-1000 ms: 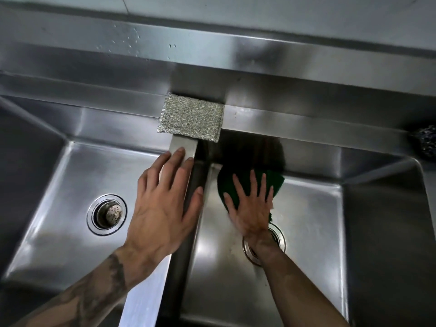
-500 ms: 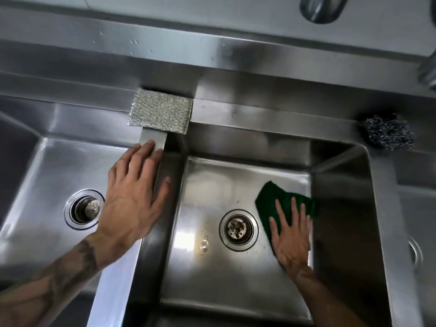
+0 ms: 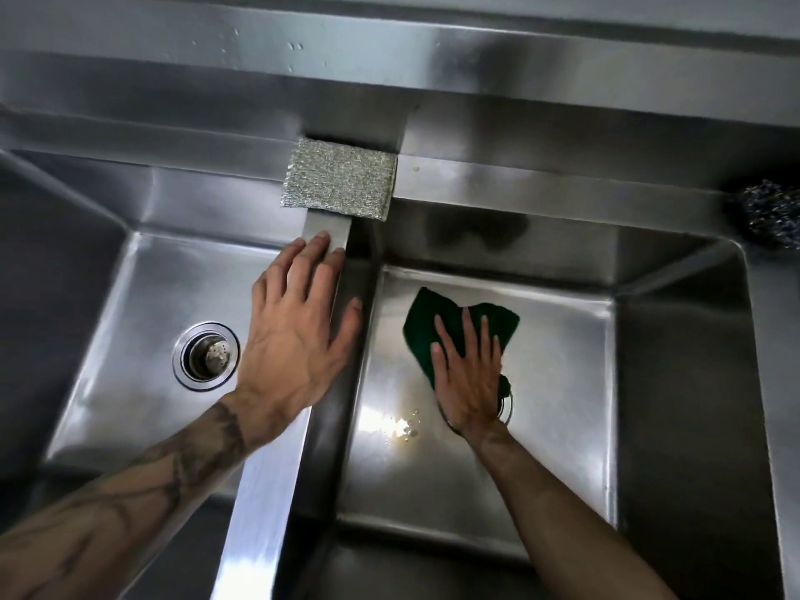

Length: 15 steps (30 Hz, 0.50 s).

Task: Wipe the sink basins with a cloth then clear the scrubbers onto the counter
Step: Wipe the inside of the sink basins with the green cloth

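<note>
**Cloth pressed flat in the right basin**

The right hand [image 3: 469, 374] presses the green cloth [image 3: 428, 326] against the floor of the right basin [image 3: 562, 383], its fingers straight and spread. The left hand [image 3: 294, 335] rests flat on the divider [image 3: 268, 482], fingers straight, holding nothing. A silver scrubber [image 3: 340, 173] lies on the back rim just beyond it, and a wire scrubber [image 3: 770, 214] sits far right.

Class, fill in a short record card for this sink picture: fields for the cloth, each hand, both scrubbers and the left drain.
dark green cloth: crumpled, on the right basin floor
left hand: open, flat on the shiny steel divider between the basins
right hand: open, pressing the cloth down
flat silver mesh scrubber: back rim, at the divider's far end
dark steel-wool scrubber: back rim, far right
round metal drain strainer: left basin floor, uncovered
</note>
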### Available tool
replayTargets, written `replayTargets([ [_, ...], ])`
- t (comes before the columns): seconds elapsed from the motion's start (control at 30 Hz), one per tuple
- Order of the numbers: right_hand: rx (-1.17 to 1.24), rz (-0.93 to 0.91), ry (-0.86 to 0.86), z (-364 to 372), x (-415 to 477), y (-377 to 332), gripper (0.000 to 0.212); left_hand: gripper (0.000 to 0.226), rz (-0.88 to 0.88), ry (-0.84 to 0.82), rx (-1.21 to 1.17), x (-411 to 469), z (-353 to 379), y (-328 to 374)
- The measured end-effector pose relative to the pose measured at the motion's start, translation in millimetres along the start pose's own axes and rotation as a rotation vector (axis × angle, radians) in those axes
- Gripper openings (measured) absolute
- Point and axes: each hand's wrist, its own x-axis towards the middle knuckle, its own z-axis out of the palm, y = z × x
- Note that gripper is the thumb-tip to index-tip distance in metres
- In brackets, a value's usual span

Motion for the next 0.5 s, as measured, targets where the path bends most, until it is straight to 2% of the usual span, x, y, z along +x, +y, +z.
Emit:
replayTargets([
  [0.23,-0.059,-0.26,-0.097,27,-46,-43,0.055,0.057,-0.008,-0.015,0.004,0,0,0],
  [0.3,-0.089,-0.235,-0.076,23,-38,-39,0.058,0.057,-0.004,-0.014,0.011,0,-1,0],
  [0.43,-0.081,-0.062,-0.053,19,-30,-52,0.058,0.056,-0.01,-0.018,0.018,0,0,0],
  [0.5,-0.084,-0.129,-0.069,24,-47,-55,0.056,0.057,-0.01,-0.021,0.016,0,0,0],
])
